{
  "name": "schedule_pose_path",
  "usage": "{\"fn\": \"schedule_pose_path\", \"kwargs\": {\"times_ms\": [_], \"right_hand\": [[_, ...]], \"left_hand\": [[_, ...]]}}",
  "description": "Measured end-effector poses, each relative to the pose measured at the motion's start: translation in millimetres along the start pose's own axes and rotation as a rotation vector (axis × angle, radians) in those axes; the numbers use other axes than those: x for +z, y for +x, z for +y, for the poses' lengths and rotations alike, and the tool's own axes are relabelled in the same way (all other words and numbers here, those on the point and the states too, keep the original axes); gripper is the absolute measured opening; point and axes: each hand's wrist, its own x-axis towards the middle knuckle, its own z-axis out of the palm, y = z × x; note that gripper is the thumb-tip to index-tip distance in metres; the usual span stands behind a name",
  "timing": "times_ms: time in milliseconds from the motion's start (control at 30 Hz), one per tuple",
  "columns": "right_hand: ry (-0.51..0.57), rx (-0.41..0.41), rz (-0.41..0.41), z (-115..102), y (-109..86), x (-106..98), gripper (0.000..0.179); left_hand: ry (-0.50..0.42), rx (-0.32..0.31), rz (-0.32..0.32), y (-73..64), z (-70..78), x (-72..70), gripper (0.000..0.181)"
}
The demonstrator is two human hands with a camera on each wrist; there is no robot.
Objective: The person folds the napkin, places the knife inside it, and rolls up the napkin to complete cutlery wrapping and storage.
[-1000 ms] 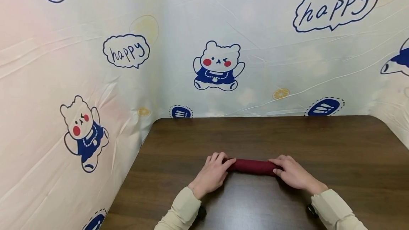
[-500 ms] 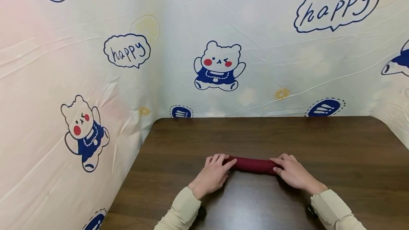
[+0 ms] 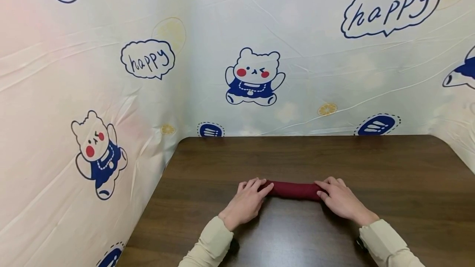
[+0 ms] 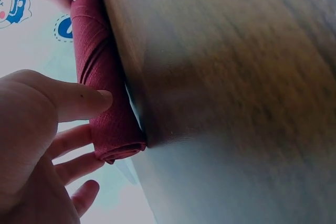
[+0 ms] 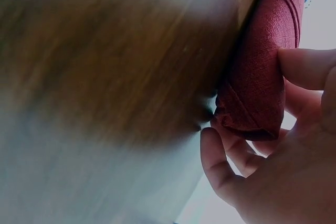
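A dark red cloth (image 3: 295, 190), rolled into a tube, lies crosswise on the table between both hands. Its left end is held by my left hand (image 3: 244, 204), thumb on the near side and fingers over the far side. At the other end my right hand (image 3: 341, 201) grips the roll the same way. In the left wrist view the thumb (image 4: 86, 100) presses the cloth, and its spiral layers show at the open end. Diagonal wrap lines run along the red roll (image 5: 257, 72) in the right wrist view, with fingers curled under its end.
A brown wooden table (image 3: 297, 151) with rounded far corners carries the roll. Pale fabric (image 3: 208, 52) printed with cartoon bears hangs behind it and along the left side. Light sleeves (image 3: 213, 238) cover both forearms.
The right end of the roll shifts very slightly away from me, with the right hand moving along. Both hands keep hold of the ends.
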Motion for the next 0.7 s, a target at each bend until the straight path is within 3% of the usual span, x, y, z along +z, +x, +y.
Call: {"fn": "schedule_pose_path", "kwargs": {"times_ms": [333, 700], "right_hand": [[-0.066, -0.026, 0.041, -1.9, -0.4, 0.6, 0.035], [-0.188, -0.178, 0.127, -7.6, -3.4, 1.0, 0.042]], "left_hand": [[-0.002, -0.016, -0.025, 0.6, 0.0, 0.5, 0.049], [-0.02, -0.039, -0.067, 3.7, 0.5, 1.0, 0.05]]}}
